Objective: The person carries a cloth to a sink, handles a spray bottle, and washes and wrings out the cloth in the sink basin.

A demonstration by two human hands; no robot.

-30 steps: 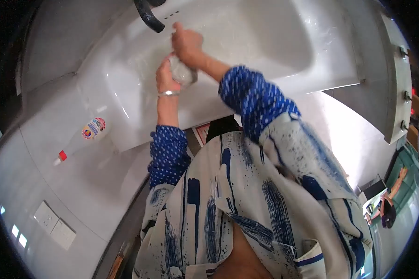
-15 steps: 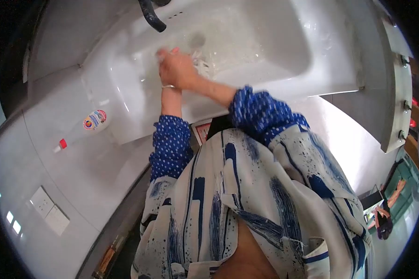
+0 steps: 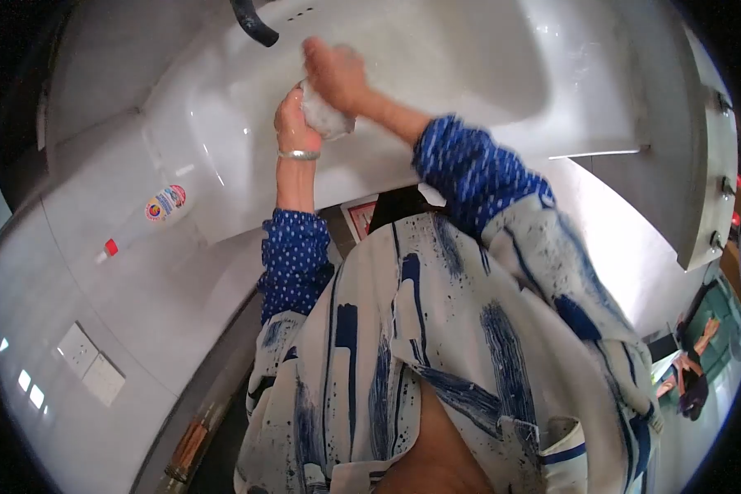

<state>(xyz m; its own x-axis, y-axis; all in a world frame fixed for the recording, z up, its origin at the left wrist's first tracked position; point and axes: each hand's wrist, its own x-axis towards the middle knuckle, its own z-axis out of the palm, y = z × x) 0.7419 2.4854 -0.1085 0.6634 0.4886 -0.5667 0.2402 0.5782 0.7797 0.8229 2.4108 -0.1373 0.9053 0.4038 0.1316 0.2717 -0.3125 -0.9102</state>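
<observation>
White cloth (image 3: 329,123), likely soft and slippery, best held bunched, is grasped by the left hand (image 3: 295,128); whether the right hand (image 3: 335,78) grips cannot be told.

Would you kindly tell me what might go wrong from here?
The white item, perhaps cloth, could slip from the left hand into the sink, as the right hand looks blurred, probably moving quickly.
The bracelet on the left wrist sits close to the item and might snag it.
The blue sleeves end partway along the forearms; if they slid down, they could get wet.
</observation>
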